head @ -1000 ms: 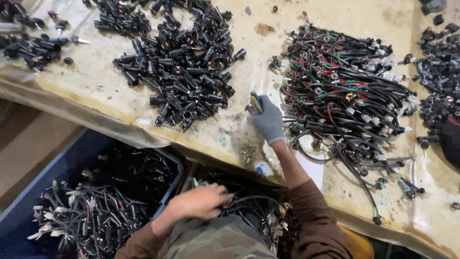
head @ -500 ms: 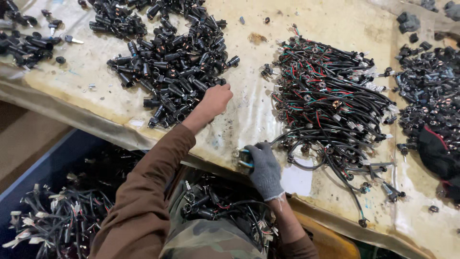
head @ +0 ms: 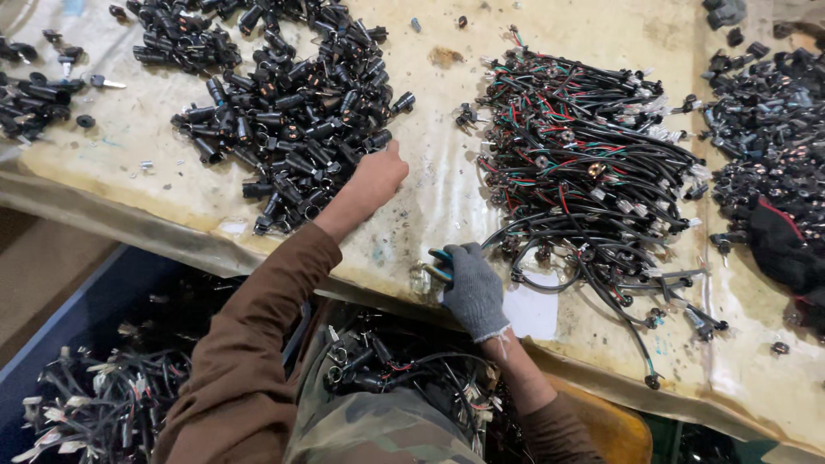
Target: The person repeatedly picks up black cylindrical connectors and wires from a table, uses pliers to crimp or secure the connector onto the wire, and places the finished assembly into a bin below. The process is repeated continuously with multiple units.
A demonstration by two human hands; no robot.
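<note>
My left hand (head: 376, 175), bare, reaches out to the edge of a heap of small black cylindrical connectors (head: 284, 112) on the worn table; its fingers are curled at the pile and what they pinch is hidden. My right hand (head: 470, 288), in a grey knit glove, rests near the table's front edge, closed around a tool with teal handles (head: 439, 262). Just right of it lies a pile of black wire harnesses (head: 584, 172) with red and green leads.
More black parts lie at the far left (head: 34, 94) and far right (head: 765, 146) of the table. A white paper (head: 533, 309) lies by the front edge. Below the table, bins hold finished harnesses (head: 94, 404) and cables (head: 404, 369).
My left hand rose from the bin below and stretched to the connector heap. My gloved right hand drew back from the mid-table to the front edge, tool still in it.
</note>
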